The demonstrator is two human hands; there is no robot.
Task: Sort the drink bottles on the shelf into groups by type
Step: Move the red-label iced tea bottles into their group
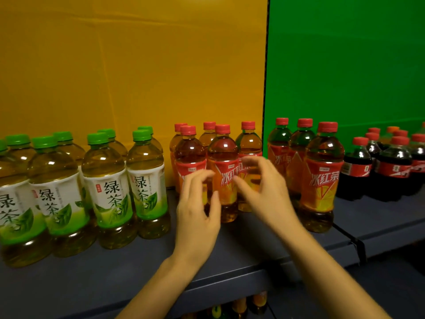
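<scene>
Open hands (230, 199) flanking iced-tea bottle (224, 180)

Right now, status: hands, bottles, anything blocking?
Left hand and right hand open, flanking front iced tea bottle, not gripping. Green tea bottles grouped left, cola bottles right. Nothing blocking.

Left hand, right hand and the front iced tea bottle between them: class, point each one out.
Left hand (197, 215), head view, back of hand.
Right hand (264, 192), head view, back of hand.
Iced tea bottle (226, 180), head view, label.
</scene>
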